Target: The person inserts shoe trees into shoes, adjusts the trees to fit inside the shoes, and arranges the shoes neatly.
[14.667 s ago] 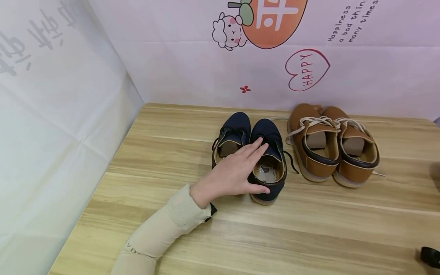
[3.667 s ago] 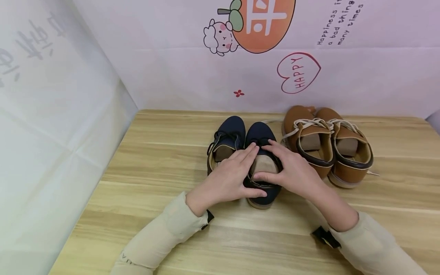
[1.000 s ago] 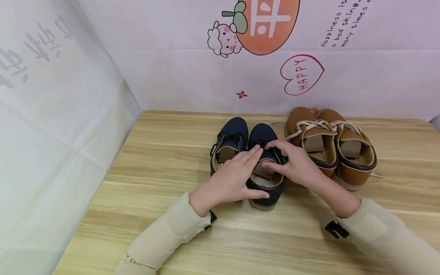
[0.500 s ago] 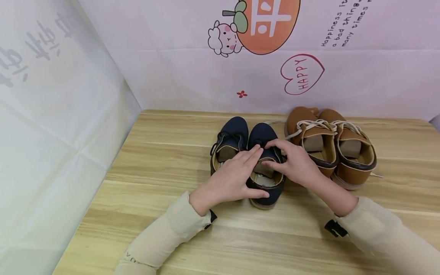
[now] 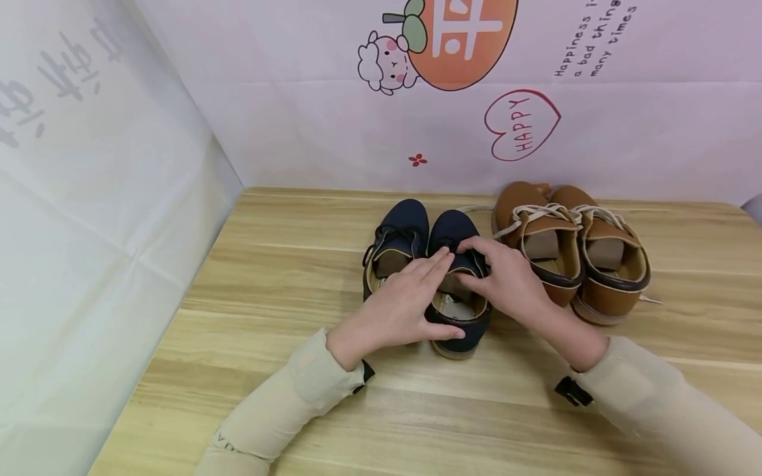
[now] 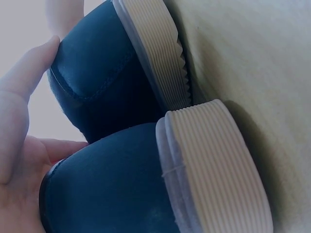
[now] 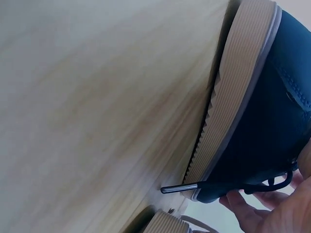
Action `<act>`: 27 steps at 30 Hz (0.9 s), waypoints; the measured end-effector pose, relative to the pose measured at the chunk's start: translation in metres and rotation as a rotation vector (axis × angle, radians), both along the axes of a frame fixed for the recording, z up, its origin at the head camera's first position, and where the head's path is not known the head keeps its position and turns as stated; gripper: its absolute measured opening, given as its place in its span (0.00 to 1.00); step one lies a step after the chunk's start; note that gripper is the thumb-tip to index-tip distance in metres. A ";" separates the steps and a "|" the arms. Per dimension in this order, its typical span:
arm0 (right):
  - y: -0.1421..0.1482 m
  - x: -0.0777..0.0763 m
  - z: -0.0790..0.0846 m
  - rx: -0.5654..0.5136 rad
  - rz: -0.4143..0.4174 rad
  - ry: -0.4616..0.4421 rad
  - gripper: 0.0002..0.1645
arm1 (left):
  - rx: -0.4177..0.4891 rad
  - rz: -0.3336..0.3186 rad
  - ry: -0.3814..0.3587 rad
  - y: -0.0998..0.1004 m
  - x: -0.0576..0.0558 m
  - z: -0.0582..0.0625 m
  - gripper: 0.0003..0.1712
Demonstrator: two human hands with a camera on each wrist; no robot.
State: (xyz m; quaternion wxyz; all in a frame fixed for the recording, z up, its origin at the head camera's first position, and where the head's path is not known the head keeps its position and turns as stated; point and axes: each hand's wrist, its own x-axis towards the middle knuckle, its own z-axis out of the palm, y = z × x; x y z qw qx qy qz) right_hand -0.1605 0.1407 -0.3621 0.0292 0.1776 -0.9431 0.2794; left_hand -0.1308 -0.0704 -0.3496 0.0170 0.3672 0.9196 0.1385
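Two navy shoes stand side by side, toes toward the wall: a left one (image 5: 407,221) and a right one (image 5: 458,340). My left hand (image 5: 389,307) lies across the pair, its fairly straight fingers at the right shoe's inner side and its thumb on the heel. With curled fingers over the laces and thumb in the opening, my right hand (image 5: 508,281) appears to pinch the right shoe's brown tongue (image 5: 455,285). The exact contact is hidden. A dark lace with a tip (image 7: 180,188) hangs at that shoe's outer side. Pale ribbed soles (image 6: 214,160) show in the left wrist view.
Right of the navy pair stands a brown pair with cream laces, a left shoe (image 5: 550,274) and a right shoe (image 5: 616,294), close to my right hand. A printed white cloth (image 5: 327,132) hangs behind the wooden tabletop (image 5: 286,284), and another white sheet (image 5: 119,218) borders the left.
My right hand has come in since the oldest frame. The tongue, raised across the right navy shoe's opening 3.7 seconds ago, now sits farther forward. My left hand stays almost still.
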 end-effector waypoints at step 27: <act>0.049 0.060 0.001 -0.168 0.137 -0.300 0.66 | 0.229 -0.029 0.007 -0.064 -0.003 0.009 0.67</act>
